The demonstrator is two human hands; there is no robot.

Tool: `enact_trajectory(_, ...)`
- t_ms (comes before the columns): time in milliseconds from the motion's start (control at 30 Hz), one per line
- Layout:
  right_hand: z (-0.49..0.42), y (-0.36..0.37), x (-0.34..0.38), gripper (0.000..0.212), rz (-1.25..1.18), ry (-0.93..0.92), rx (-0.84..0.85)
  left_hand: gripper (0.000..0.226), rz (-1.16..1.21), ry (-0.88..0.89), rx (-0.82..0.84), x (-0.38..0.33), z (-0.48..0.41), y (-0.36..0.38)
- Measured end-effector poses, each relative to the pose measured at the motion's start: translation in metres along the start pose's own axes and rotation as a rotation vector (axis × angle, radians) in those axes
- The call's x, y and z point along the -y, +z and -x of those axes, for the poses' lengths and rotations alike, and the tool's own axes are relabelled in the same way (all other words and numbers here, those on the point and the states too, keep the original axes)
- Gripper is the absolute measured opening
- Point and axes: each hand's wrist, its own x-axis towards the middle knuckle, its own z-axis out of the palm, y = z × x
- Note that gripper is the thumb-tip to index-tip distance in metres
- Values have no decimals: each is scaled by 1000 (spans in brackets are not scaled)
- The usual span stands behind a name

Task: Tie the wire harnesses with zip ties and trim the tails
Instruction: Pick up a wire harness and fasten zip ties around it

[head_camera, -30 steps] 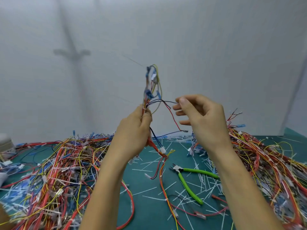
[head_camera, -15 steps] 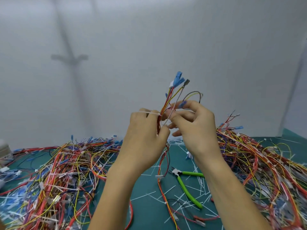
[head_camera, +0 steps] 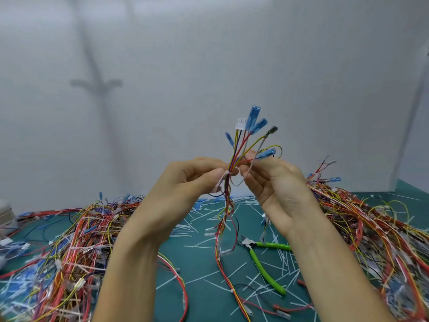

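White nylon marks the spot where my two hands meet. The zip tie is wrapped round the wire harness right at my left thumb, and its tail slants down and to the left across my fingers.

The harness stands nearly upright between my hands. Its blue terminals and a white plug fan out above my grip, and the rest hangs straight down to the green mat and trails back toward me.

My left hand pinches the bundle at the tie, thumb and forefinger closed on it. My right hand comes in from the other side with its fingertips pinched at the same height. Whether they have the tie's end or only the wires is hidden from me.

I judge that cinching comes next and then trimming. The tail runs crosswise to the harness and points away from my right hand. The green-handled cutters lie on the mat below and to the right, well apart from the tie and nearer my right hand, with their nose pointing up and left toward the hanging wires. So my left hand should hold while my right lets go to fetch them.
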Motion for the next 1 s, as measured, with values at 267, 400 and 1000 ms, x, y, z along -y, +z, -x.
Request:
enact_trajectory(267, -2, -3, 1, 15, -27, 26, 98, 18, -105, 70, -107, 9, -10, 13)
enact_trajectory(400, -1, -3, 2, 18, 131, 0, -9, 27, -92, 142, -182, 8, -10, 14)
enact_trajectory(1000, -2, -2, -3, 14, 388, -180, 188, 35, 132, 102, 27, 11, -11, 18)
